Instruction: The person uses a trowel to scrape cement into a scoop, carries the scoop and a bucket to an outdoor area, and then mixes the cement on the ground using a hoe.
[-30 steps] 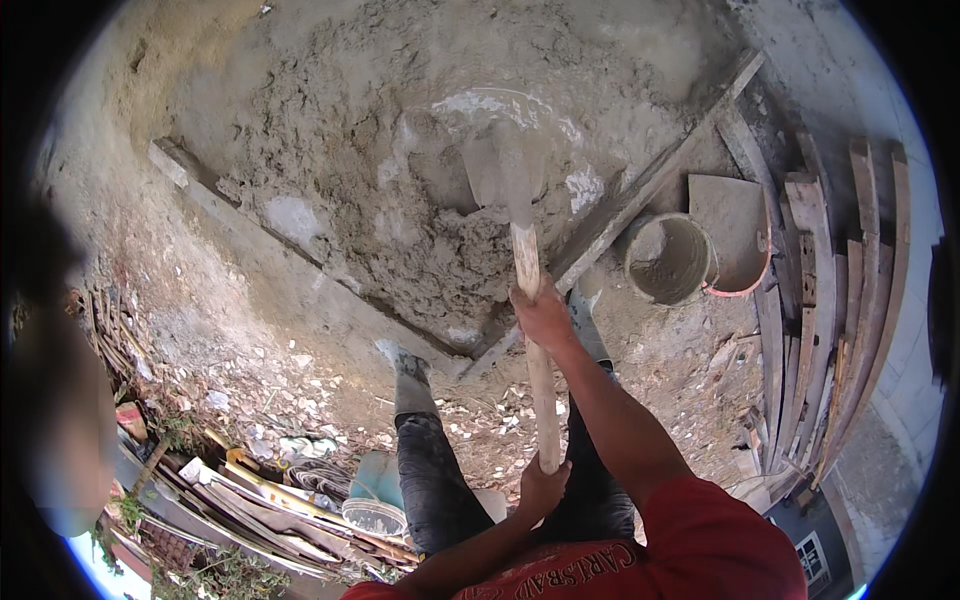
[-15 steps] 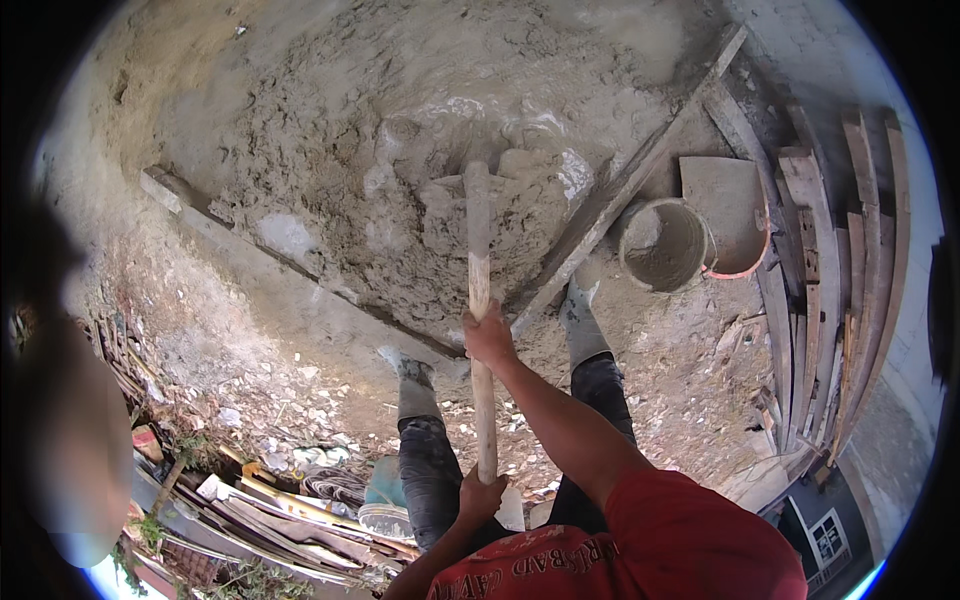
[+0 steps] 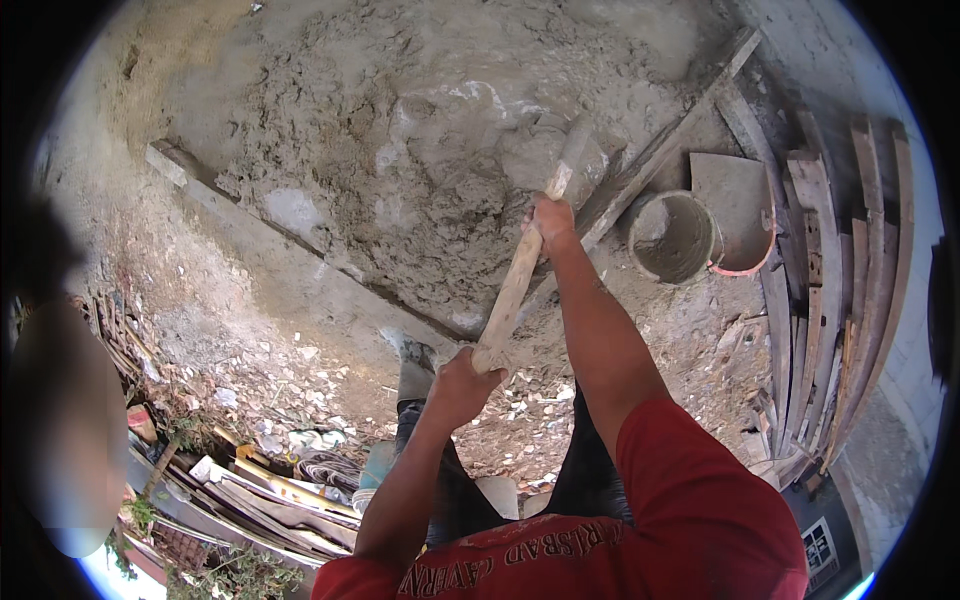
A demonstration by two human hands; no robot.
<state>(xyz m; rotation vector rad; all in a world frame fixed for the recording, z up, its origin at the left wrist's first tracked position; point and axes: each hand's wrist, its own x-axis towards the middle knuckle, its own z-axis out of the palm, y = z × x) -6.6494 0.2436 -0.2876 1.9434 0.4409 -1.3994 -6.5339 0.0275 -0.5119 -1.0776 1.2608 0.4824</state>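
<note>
A long wooden-handled hoe (image 3: pixel 520 275) slants up and to the right over a bed of wet grey mortar (image 3: pixel 400 190). My left hand (image 3: pixel 466 388) is closed around the near end of the handle. Farther up the shaft, my right hand (image 3: pixel 549 220) grips it too. The hoe's head is caked with mortar and partly sunk in the mix, so its blade is hard to make out. Wooden boards edge the mortar: one plank (image 3: pixel 310 265) on the left and another (image 3: pixel 670 150) on the right, nearly meeting in front of me.
On the right stand a mortar-coated bucket (image 3: pixel 672 238) and a cut-open container (image 3: pixel 733 215) with an orange rim. Beyond them lie several long wooden planks (image 3: pixel 815 290). Rubble (image 3: pixel 280 375) covers the ground near my boots. Scrap wood (image 3: pixel 270 525) is piled at the lower left.
The hoe's head has swung to the right and slightly farther away. Both hands have risen with the handle, the right one moving right, and the handle now slants instead of standing nearly straight.
</note>
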